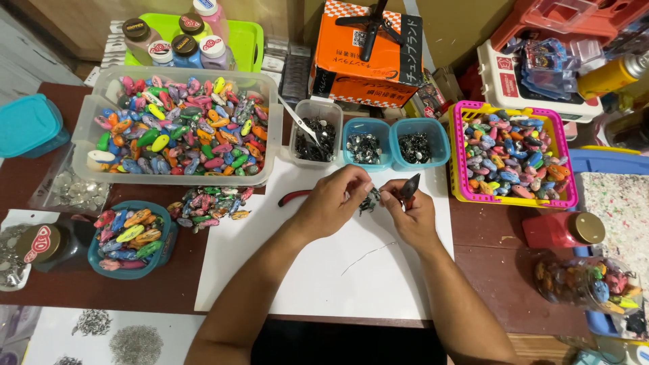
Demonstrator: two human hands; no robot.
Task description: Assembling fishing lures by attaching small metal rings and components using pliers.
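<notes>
My left hand [336, 198] pinches a small dark metal piece [370, 200] over a white sheet [324, 270] in the middle of the table. My right hand [409, 213] meets it from the right and grips small pliers [410, 186] with a dark tip pointing up. The two hands touch at the fingertips around the little piece. Just behind them stand three small tubs of dark metal parts: a clear one [316, 132] and two blue ones [365, 143] [419, 142].
A large clear bin [177, 125] of colourful oval pieces stands at back left. A pink basket [514, 154] holds more at right, a teal bowl [132, 238] at left. Red-handled pliers [292, 197] lie left of my hand. An orange box [368, 54] and jars stand behind.
</notes>
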